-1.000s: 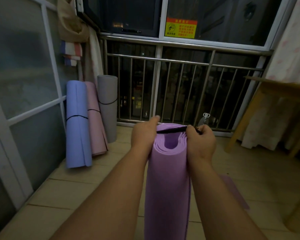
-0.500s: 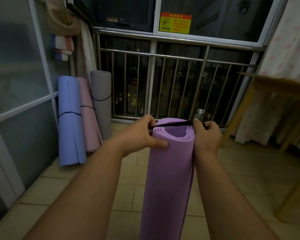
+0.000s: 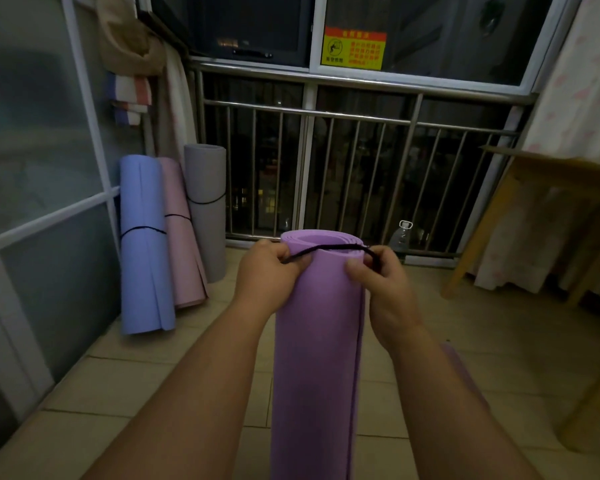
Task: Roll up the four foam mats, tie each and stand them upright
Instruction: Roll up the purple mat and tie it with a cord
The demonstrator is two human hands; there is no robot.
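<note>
A rolled purple foam mat (image 3: 317, 358) stands upright in front of me. A black band (image 3: 329, 249) stretches across its open top end. My left hand (image 3: 267, 278) pinches the band's left end against the roll's side. The band's right end is pinched by my right hand (image 3: 383, 282) on the other side. Against the left wall stand three rolled mats, each with a black tie round its middle: blue (image 3: 144, 251), pink (image 3: 182, 237) and grey (image 3: 207, 209).
A metal railing (image 3: 326, 174) with a dark window above closes the far side. A wooden table (image 3: 548, 202) with a patterned curtain stands at the right. A plastic bottle (image 3: 400, 237) sits by the railing. A glass partition (image 3: 49, 188) forms the left wall; tiled floor all around.
Both hands have slid a little down the roll's sides, pulling the band's ends below the top rim. My left thumb left the mat's front and now pinches the band.
</note>
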